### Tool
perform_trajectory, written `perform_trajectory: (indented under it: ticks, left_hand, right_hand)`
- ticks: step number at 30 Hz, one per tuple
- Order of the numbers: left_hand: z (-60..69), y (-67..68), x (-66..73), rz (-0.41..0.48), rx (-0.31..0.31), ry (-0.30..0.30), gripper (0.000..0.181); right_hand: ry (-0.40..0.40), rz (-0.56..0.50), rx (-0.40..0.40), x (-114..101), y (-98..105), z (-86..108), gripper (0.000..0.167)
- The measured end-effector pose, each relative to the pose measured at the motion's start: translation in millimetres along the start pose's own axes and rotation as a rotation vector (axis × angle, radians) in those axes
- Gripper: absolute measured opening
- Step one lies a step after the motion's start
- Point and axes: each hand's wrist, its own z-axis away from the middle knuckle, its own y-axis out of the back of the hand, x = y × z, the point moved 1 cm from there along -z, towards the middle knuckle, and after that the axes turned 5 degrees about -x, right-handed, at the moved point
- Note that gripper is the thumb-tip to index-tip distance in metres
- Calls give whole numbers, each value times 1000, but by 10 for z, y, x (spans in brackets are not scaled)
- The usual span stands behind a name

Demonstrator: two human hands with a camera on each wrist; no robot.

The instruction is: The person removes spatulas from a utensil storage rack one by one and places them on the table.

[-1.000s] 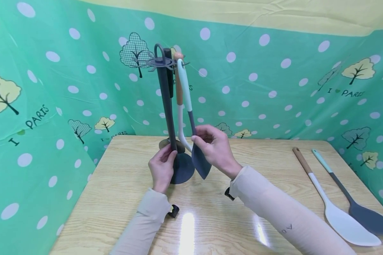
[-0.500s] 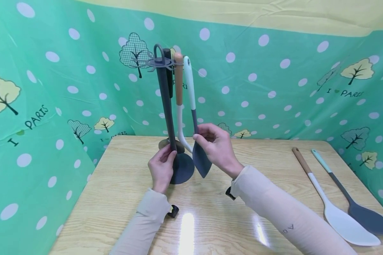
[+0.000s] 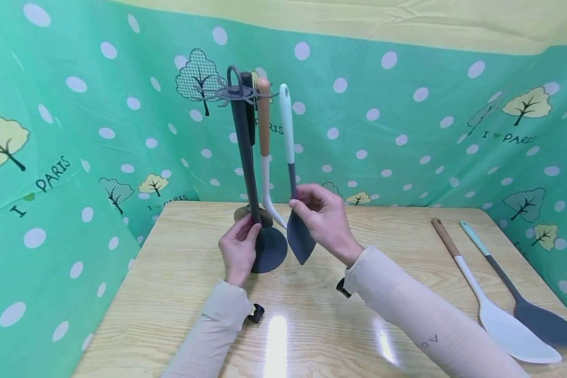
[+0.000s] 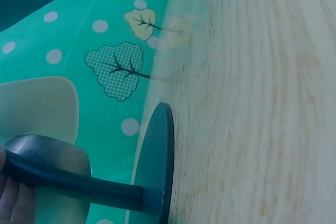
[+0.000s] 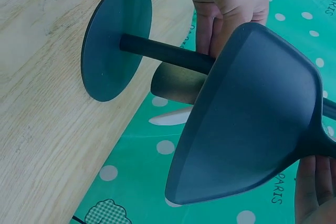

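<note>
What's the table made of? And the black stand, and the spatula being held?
The table looks like wood or a wood-look coating: it shows grain lines and shiny reflections. The stand could be painted metal or plastic: it's smooth, dark and mostly dull. The spatula has an evenly dark blade with a soft sheen, maybe silicone or plastic; its smooth mint handle looks plastic.
</note>
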Motion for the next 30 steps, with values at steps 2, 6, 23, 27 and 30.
perform_trajectory:
  ticks: [2, 6, 23, 27, 30]
  left_hand:
    - [0, 1, -5, 3, 0, 3, 26]
    - [3, 0, -10, -5, 0, 7, 26]
    - [2, 8, -10, -8, -3, 11, 27]
    - [2, 4, -4, -9, -2, 5, 27]
    - [4, 3, -2, -9, -3, 3, 27]
  right_hand:
    - [-2, -2, 4, -1, 12, 7, 12]
    - [-5, -6, 9, 20, 40, 21, 13]
    - [-1, -18, 31, 157, 166, 91, 13]
    - [-9, -21, 34, 189, 190, 113, 13]
    - [-26, -20, 34, 210, 208, 136, 13]
